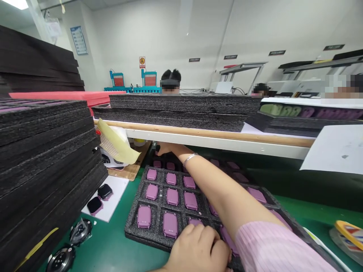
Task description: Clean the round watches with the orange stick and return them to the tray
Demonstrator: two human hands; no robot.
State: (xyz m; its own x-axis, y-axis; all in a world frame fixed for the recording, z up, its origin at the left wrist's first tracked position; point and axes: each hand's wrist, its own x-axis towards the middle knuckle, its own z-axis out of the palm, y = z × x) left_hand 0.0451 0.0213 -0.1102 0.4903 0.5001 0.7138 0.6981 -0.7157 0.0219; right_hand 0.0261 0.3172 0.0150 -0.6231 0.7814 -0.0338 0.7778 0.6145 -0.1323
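- Black foam tray point(132, 226) on the green table point(113, 245), pockets of smooth purple watch bodies point(172, 196), partly hidden by a ribbed pink sleeve point(272, 245).
- Left hand point(198, 247), fingers curled, on its near row; grasp unclear.
- Right hand point(166, 148) at its shadowed far edge; grip unreadable.

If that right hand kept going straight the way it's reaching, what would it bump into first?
The right hand would probably meet the cream sheet under the shelf; depth is unclear.
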